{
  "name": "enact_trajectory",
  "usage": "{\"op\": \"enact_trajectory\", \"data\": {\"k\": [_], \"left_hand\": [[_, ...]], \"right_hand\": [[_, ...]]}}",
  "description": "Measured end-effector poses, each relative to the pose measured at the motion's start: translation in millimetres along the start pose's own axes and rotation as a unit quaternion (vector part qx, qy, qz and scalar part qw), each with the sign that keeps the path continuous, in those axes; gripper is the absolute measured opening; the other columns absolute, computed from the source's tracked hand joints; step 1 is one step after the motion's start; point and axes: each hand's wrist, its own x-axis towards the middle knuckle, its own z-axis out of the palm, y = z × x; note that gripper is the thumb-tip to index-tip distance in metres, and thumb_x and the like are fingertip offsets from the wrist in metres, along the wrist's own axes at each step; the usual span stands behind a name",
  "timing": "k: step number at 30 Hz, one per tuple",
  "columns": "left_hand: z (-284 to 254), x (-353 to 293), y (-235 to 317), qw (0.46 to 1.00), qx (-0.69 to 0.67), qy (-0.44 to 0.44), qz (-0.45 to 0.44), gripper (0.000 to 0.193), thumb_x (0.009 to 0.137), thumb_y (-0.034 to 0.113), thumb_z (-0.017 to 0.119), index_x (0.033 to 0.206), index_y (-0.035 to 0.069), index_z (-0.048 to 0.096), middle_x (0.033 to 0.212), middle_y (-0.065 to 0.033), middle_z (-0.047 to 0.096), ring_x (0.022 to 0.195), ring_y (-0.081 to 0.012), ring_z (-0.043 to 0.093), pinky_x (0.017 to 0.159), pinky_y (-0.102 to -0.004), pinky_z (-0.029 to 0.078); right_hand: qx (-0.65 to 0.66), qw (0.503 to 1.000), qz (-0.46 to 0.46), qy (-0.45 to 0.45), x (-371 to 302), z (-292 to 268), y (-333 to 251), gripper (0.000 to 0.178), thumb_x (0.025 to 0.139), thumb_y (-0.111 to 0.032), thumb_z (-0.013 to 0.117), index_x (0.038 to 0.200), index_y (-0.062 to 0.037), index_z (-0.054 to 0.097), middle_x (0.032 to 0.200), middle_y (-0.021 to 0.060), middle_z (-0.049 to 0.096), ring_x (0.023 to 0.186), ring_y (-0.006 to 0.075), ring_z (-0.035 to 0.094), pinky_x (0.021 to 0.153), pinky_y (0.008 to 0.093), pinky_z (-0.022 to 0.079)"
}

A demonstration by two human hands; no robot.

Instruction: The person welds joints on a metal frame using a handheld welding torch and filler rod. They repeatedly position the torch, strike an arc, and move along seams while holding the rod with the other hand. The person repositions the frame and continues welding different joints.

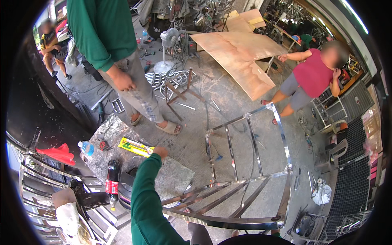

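Observation:
My left hand [161, 152], at the end of a green sleeve, is closed on the near end of a long yellow package [135, 147]. The package extends over a scuffed metal-topped work surface [173, 173]. On that surface are a dark cola bottle with a red label [112, 181], a clear water bottle with a blue cap [86, 148] and a red-and-black tape measure [103, 145]. A shiny metal frame with slats [228, 141] stands just in front of me, right of the work surface. Only a bit of green sleeve shows on my right; the right hand is hidden.
Across the work surface stands a person in a green top [102, 36]; another in a red top [304, 73] is at the right. Plywood sheets [232, 53], a white fan [164, 51] and bent metal tubing [173, 79] lie farther off. A plastic chair [337, 151] stands right.

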Motion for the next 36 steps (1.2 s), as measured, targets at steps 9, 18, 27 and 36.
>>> {"op": "enact_trajectory", "data": {"k": [9,18,27,36], "left_hand": [[66.0,32.1,23.9,0.997,-0.048,0.035,-0.043,0.031,0.095,0.024,0.048,0.107,0.013,0.074,0.111,-0.0088,0.071,0.104,-0.0323,0.068,0.080,-0.0493,0.055],[14.4,-4.6,93.5,0.967,-0.069,0.087,0.228,0.020,0.083,0.024,0.060,0.084,0.007,0.070,0.087,-0.0153,0.071,0.082,-0.0369,0.068,0.068,-0.0502,0.053],[-298.5,-226.8,45.2,0.803,-0.345,0.484,0.047,0.020,0.082,0.012,0.067,0.100,0.005,0.072,0.094,-0.0155,0.072,0.078,-0.0271,0.070,0.071,-0.0377,0.053],[-343.8,-585.8,224.6,0.482,-0.676,0.539,0.143,0.031,0.099,0.027,0.056,0.119,0.004,0.059,0.093,-0.0021,0.066,0.065,-0.0062,0.055,0.049,-0.0183,0.039]], "right_hand": [[0.082,0.993,-0.038,-0.077,31.3,-14.8,23.4,0.067,0.084,-0.007,0.049,0.147,0.0001,0.029,0.136,0.0172,0.046,0.121,0.0268,0.048,0.101,0.0347,0.041],[-0.023,0.997,-0.051,-0.050,60.1,-68.8,68.2,0.066,0.089,-0.014,0.058,0.147,0.0001,0.030,0.126,0.0130,0.052,0.108,0.0251,0.055,0.104,0.0379,0.040],[0.037,0.991,-0.042,-0.119,43.7,-36.1,12.0,0.069,0.086,-0.018,0.066,0.145,-0.0038,0.033,0.094,0.0017,0.054,0.074,0.0124,0.052,0.067,0.0292,0.049],[0.017,0.990,-0.033,-0.135,45.8,-37.5,-32.6,0.069,0.078,-0.017,0.068,0.137,0.0022,0.036,0.082,0.0067,0.059,0.067,0.0154,0.055,0.056,0.0304,0.046]]}}
